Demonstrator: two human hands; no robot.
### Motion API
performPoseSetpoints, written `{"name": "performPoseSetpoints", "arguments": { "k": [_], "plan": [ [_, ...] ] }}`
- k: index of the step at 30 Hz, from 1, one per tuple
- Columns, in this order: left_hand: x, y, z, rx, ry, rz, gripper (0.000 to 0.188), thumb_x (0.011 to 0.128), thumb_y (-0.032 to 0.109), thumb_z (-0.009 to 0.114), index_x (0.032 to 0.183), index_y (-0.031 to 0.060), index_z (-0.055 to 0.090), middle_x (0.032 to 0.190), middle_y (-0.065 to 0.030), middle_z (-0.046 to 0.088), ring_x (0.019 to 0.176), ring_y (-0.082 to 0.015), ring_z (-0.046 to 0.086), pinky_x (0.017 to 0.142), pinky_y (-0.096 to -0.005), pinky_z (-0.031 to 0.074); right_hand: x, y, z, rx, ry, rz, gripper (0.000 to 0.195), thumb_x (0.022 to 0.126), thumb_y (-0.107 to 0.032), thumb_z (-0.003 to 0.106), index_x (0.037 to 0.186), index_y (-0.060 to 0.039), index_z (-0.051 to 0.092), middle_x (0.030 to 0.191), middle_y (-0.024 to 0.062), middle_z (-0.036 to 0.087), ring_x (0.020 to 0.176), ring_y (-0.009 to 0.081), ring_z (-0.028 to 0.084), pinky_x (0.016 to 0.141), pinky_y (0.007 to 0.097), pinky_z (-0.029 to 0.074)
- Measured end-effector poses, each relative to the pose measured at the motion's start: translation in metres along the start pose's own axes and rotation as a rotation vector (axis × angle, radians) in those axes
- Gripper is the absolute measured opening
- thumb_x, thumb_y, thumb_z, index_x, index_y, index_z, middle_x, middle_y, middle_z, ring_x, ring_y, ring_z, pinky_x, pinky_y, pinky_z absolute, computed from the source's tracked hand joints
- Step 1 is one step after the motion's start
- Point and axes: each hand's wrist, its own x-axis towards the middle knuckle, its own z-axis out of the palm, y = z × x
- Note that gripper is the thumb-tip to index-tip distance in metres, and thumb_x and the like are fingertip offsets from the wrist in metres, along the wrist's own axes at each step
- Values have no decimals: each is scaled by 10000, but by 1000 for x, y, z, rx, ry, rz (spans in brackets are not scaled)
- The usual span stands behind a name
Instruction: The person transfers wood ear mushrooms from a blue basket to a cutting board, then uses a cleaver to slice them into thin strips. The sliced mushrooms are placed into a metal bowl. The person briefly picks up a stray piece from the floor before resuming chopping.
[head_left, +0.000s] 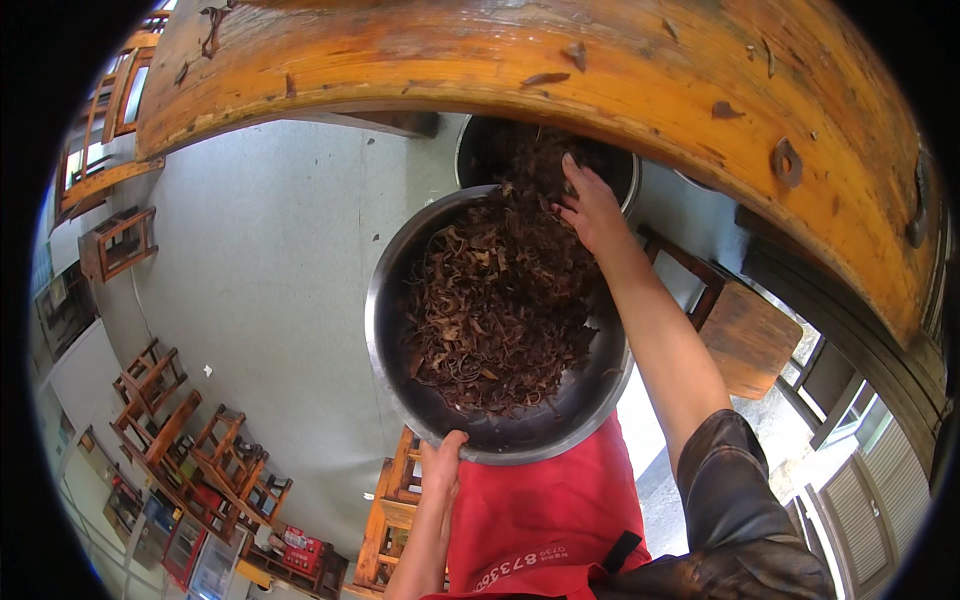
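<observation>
A wide metal basin (390, 367) full of brown, shredded, leaf-like dried pieces (495, 300) is tilted away from me. My left hand (444, 461) grips its near rim, thumb on top. Beyond it, partly under the table edge, a second metal basin (636, 191) holds more of the dark pieces. My right hand (589, 196) is at the far rim of the first basin, fingers spread beside the brown pieces that lie between the two basins. Whether its fingertips touch them I cannot tell.
A varnished wooden table (465, 60) with scattered brown scraps curves across the far side. A wooden stool (750, 337) stands at the right. More stools (225, 450) are piled at the lower left, and a small one (120, 244) stands farther left. I wear a red apron (540, 495).
</observation>
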Motion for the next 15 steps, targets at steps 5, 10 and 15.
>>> {"name": "performPoseSetpoints", "arguments": {
  "k": [5, 10, 15],
  "plan": [
    [-5, 6, 4, 32, 54, -4, 219, 750, -28, 606, 968, -30, 587, 893, -51, 611, 805, -165, 584, 719, -296, 475, -63, -4, -25, -251, -74, -203, 697, 902, -420, 624, 1456, -111, 336, 1372, 92, 464, 1257, 266, 433, 1011, 391, 383],
    [-4, 0, 4, -38, 8, -13, 229, 747, -24, 613, 974, -42, 594, 919, -66, 626, 822, -170, 591, 732, -294, 478, -115, 89, -101, -616, 339, -34, 597, 852, -479, 673, 1293, -109, 513, 1027, 15, 573, 918, 115, 513, 721, 305, 426],
    [-11, 9, 9, 23, 33, -33, 267, 752, -15, 610, 1017, -33, 584, 939, -66, 627, 825, -167, 597, 703, -291, 483, -77, 132, -77, -265, 368, 170, 728, 864, -624, 562, 1367, -106, 467, 1291, 43, 538, 1128, 205, 516, 917, 368, 416]
  ]
}}
